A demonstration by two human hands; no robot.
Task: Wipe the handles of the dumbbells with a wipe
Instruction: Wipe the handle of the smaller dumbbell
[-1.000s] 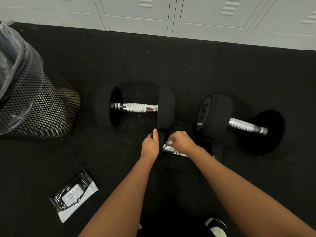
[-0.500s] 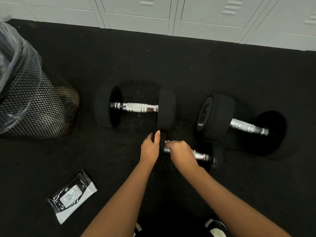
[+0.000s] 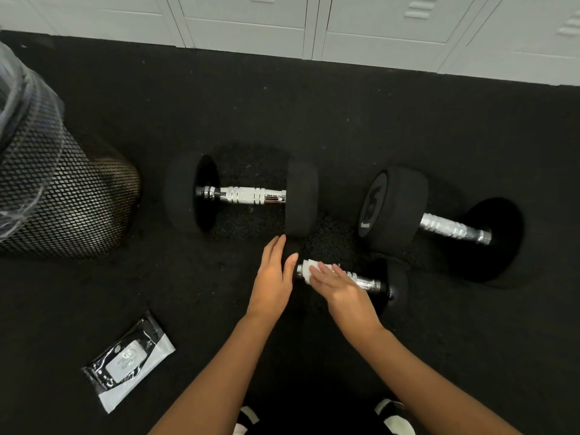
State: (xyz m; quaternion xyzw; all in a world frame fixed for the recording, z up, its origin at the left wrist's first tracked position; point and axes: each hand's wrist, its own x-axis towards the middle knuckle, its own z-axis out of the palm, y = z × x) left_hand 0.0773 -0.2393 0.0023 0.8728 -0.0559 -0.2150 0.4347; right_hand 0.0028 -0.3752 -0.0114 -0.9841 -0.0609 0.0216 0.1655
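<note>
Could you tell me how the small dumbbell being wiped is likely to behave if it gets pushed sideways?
The small dumbbell has round black heads, so it would probably roll on the floor. The left hand resting on its near head seems to steady it. Its chrome handle under the wipe looks solid, so likely stiff and heavy for its size.

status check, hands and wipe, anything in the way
Left hand open, steadying small dumbbell head. Right hand open, pressing white wipe on its handle. Nothing blocking.
</note>
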